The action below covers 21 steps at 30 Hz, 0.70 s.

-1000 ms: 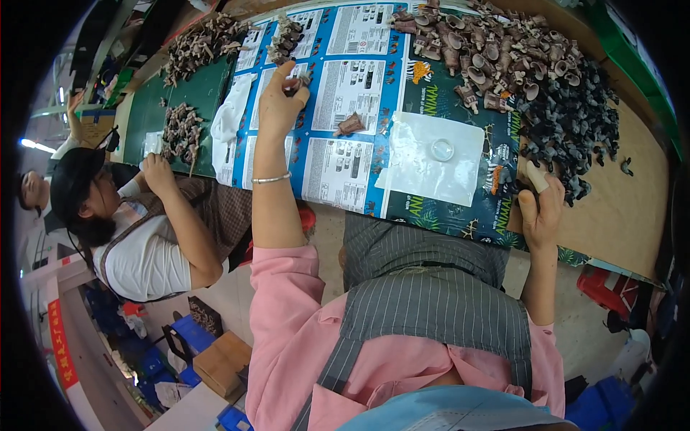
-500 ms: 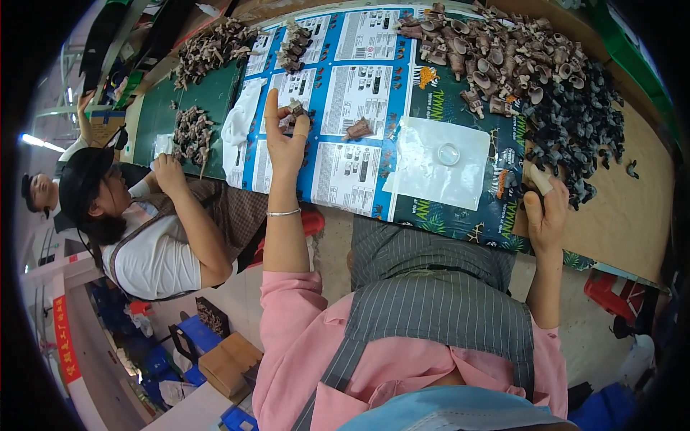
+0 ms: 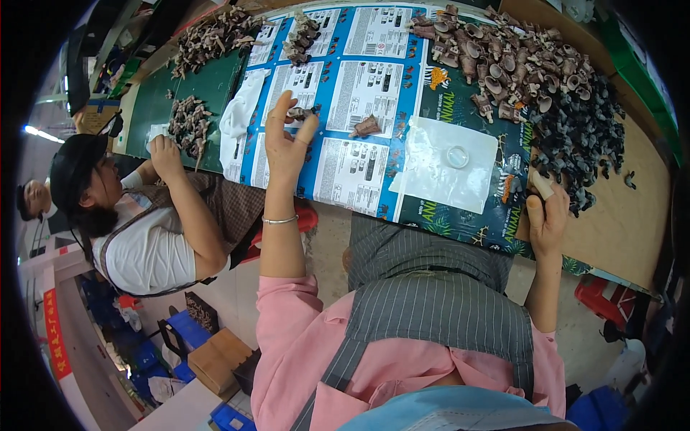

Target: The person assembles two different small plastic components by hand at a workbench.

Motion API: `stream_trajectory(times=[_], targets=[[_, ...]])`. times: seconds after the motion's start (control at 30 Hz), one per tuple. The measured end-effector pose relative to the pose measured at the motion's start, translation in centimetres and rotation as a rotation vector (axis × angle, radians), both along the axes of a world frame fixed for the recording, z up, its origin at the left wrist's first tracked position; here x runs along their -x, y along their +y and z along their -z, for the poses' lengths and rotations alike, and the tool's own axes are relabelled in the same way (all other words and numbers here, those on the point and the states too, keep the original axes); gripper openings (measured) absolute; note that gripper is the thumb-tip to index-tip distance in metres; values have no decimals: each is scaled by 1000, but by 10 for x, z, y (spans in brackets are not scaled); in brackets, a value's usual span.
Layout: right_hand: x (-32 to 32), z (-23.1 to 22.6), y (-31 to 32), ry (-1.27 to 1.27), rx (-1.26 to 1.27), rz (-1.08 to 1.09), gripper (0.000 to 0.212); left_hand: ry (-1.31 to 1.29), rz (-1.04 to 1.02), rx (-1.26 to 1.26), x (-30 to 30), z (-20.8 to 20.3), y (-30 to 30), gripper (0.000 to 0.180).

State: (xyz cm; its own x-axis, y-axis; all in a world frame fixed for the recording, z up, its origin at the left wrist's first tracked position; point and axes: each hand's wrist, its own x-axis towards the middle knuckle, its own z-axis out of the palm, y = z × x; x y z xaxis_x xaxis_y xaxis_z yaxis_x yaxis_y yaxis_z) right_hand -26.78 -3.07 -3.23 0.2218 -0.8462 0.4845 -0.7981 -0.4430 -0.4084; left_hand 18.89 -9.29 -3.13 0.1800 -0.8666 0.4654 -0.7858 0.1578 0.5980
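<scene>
My left hand (image 3: pixel 289 140) hovers over the printed sheet with finger and thumb spread apart. Just beyond its thumb tip is a small grey-brown moulded piece (image 3: pixel 300 113); contact with the hidden fingers is unclear. To its right on the sheet lies a single brown hollow moulded piece (image 3: pixel 365 126). My right hand (image 3: pixel 550 215) is at the near edge of a heap of small black-and-grey moulded pieces (image 3: pixel 586 136). A pale cover is on its index finger, which is apart from the thumb, and no piece shows between them.
Brown hollow pieces (image 3: pixel 496 61) are heaped at the back right. A clear round dish (image 3: pixel 458 156) stands on a white plastic sheet (image 3: pixel 431 179). More finished-looking pieces (image 3: pixel 300 39) and a white cloth (image 3: pixel 237 129) lie to the left. Beside me sits a co-worker (image 3: pixel 154 248) at a green mat (image 3: pixel 147 115).
The small piece by my left hand has turned from upright to lying flatter, and the finger and thumb are wider apart. My right hand has hardly moved. The view has shifted slightly.
</scene>
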Motion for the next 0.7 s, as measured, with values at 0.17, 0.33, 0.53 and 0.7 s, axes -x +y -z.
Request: stream_trajectory(times=[0.17,0.33,0.53,0.7], targets=[[-2,-2,-2,26,40,0,34,278,11,-33,-14,8,-16,27],[-4,-5,-2,-6,23,-8,33,182,32,-10,-15,11,-19,28],[-6,-8,-3,2,20,-46,33,125,0,-38,-25,4,-63,36],[-8,-6,-3,5,50,-15,31,225,-11,-101,-29,-1,-90,59]])
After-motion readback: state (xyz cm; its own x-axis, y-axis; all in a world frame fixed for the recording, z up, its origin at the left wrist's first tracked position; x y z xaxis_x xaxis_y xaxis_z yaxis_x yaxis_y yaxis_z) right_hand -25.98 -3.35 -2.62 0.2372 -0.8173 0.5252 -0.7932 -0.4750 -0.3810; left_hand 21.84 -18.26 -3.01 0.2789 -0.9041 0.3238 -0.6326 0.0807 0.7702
